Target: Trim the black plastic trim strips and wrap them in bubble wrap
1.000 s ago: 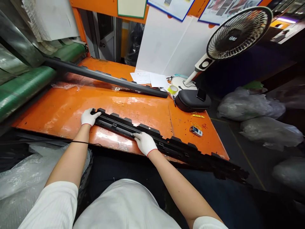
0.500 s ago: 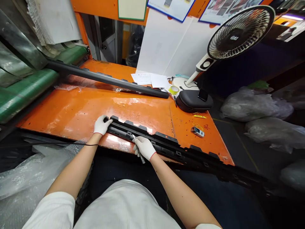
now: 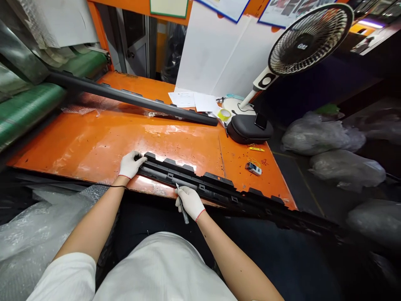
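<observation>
A long black plastic trim strip (image 3: 188, 180) with raised tabs and square clip holes lies along the front edge of the orange table, its right part reaching past the table's corner. My left hand (image 3: 130, 164), in a white glove, grips the strip's left end between thumb and fingers. My right hand (image 3: 190, 202), gloved too, is closed around a slim utility knife (image 3: 184, 214). The knife's tip points up toward the strip's near edge; whether it touches cannot be made out.
Across the back of the orange table (image 3: 175, 140) lies another dark strip (image 3: 134, 100), running onto a green conveyor roller (image 3: 31, 110). At the right stand a fan (image 3: 266, 79), a black case (image 3: 249, 129), yellow tape (image 3: 224, 115) and a small grey device (image 3: 253, 168). Plastic wrap (image 3: 53, 234) hangs at lower left.
My right hand with the knife has drawn slightly down toward me, away from the strip. My left hand keeps its hold on the strip's end. The view has shifted a little.
</observation>
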Action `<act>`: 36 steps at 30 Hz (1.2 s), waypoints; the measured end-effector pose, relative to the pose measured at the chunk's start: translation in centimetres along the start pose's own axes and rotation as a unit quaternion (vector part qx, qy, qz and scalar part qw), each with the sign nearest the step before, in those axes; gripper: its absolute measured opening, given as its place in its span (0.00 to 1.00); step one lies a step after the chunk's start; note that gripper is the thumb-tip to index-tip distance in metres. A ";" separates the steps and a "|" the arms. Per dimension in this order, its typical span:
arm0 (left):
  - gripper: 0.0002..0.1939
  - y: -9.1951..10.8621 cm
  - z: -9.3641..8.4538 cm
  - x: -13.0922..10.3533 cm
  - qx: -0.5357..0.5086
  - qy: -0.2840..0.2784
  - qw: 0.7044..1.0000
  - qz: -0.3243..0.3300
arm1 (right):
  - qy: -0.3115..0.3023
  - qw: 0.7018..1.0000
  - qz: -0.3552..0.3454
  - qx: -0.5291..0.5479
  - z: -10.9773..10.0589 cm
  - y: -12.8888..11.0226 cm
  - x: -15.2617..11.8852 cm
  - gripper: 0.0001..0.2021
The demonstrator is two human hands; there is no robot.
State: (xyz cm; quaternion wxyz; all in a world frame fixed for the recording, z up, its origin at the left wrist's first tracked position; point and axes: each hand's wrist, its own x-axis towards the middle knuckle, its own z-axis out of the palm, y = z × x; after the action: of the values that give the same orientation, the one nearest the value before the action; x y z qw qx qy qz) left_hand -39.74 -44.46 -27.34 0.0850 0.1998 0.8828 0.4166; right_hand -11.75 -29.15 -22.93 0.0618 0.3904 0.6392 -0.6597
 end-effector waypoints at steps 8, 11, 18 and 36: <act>0.14 0.1 0.1 -0.1 -0.001 0.005 1.000 -0.008 | -0.023 1.000 0.006 -0.001 1.1 -0.1 0.5 0.07; 0.13 0.2 0.1 -0.2 -0.007 0.004 1.000 -0.004 | -0.013 0.999 -0.023 -0.035 0.9 0.3 0.5 0.08; 0.12 0.5 0.0 -0.3 -0.009 0.005 1.000 -0.009 | -0.004 0.999 -0.031 -0.039 0.5 -0.1 1.3 0.09; 0.14 1.3 -0.6 0.1 0.023 -0.040 0.998 -0.029 | 0.090 0.758 -0.315 -0.564 -3.3 0.0 1.3 0.20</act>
State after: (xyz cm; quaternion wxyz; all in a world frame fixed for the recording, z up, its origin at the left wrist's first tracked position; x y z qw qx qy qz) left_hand -39.65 -44.03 -25.95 0.1278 0.1928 0.8935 0.3848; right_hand -11.17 -25.67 -23.31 0.0016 0.1199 0.9850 -0.1240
